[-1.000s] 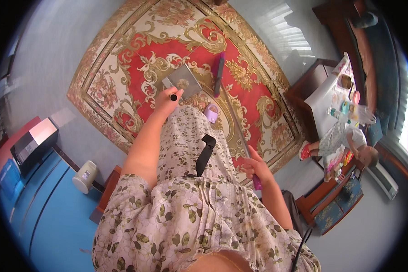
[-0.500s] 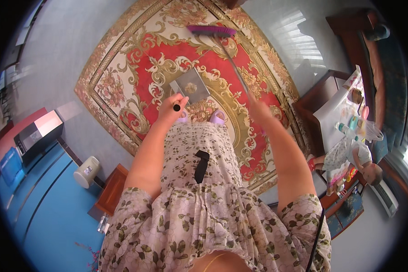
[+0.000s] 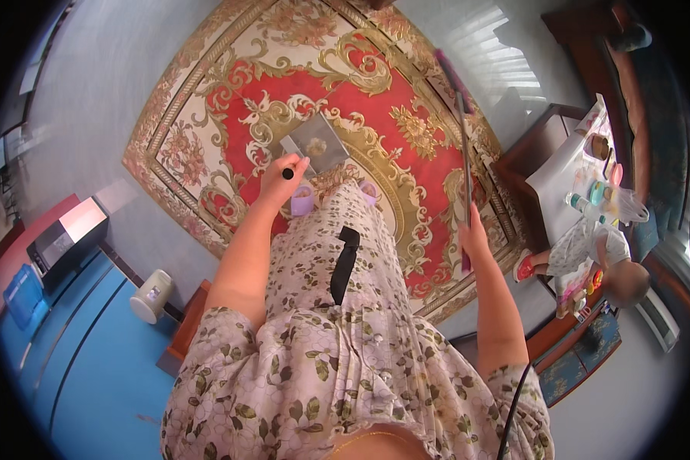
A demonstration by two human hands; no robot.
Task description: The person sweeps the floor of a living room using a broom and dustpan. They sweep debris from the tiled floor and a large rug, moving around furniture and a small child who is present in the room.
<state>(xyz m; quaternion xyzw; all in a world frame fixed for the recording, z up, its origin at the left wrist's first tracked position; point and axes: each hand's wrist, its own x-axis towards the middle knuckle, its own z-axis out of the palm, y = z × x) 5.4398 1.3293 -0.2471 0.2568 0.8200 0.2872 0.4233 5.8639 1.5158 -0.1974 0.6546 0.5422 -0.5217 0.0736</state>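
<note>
My left hand (image 3: 277, 182) is closed around the dark upright handle of a grey dustpan (image 3: 333, 139). The pan rests on the patterned carpet just ahead of my feet, with a small pale clump of debris (image 3: 316, 149) in it. My right hand (image 3: 474, 234) grips the stick of a broom (image 3: 466, 157) off to the right. The purple broom head (image 3: 454, 80) is at the far right side of the carpet, smeared by motion, so I cannot tell whether it touches the floor.
A red, gold and cream carpet (image 3: 345, 100) lies over the grey floor. On the right, a child (image 3: 602, 257) stands by a white-covered table (image 3: 563, 169) with bottles and a plastic bag. A blue-topped counter (image 3: 84, 337) with a white canister (image 3: 152, 296) is on the left.
The broom has swung to the right, its head going from the carpet's far middle to its far right side. My right hand has drawn back and rightward. The dustpan stays nearly in place.
</note>
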